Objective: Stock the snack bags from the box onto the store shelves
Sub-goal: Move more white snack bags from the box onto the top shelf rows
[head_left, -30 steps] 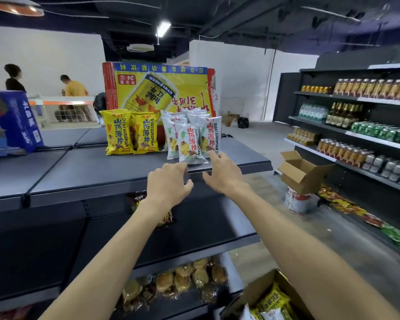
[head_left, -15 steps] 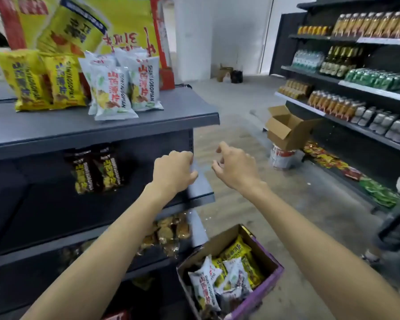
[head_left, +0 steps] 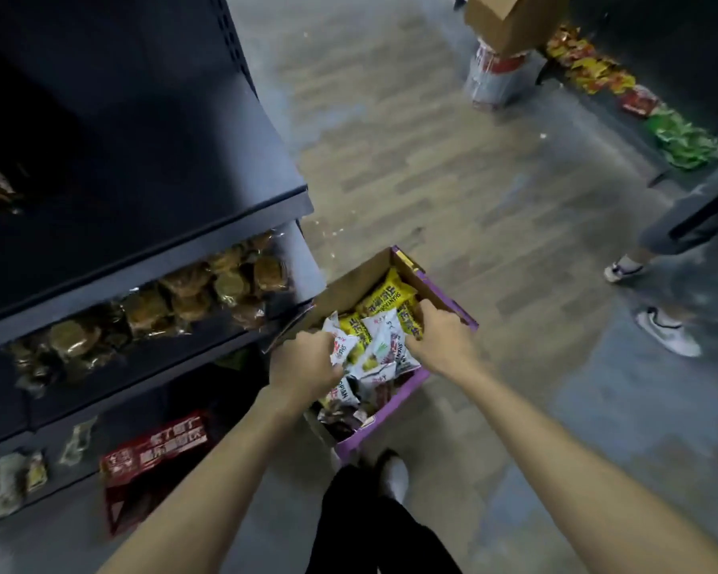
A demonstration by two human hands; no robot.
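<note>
Purple-sided cardboard box (head_left: 384, 424) sits open on the wood-patterned floor (head_left: 390, 159), just beside the end of the dark grey metal shelves (head_left: 183, 250) and right in front of the person's black-trousered leg (head_left: 361, 524). Inside it lies a loose heap of white snack bags (head_left: 380, 345) towards the near side and yellow snack bags (head_left: 386, 292) towards the far side, some overlapping.

Both bare arms reach down into the box. The left hand (head_left: 303, 362) is at the box's left edge, its grip clenched on the edge of one white bag (head_left: 343, 345). The right hand (head_left: 440, 337) is at the right edge, knuckles up, fingers curled down among the bags where white meets yellow; from where I stand I cannot tell whether that grip has actually closed on a bag.

On the shelf level with the box, clear-wrapped brown pastries (head_left: 191, 292) lie in a row. A red printed packet (head_left: 158, 445) stands on the shelf below.

Across the aisle, a plain brown carton (head_left: 510, 18) rests on a red and white tub (head_left: 494, 76), with bright packets (head_left: 589, 72) along a low shelf. Another person's white trainers (head_left: 664, 329) stand near the right edge.
</note>
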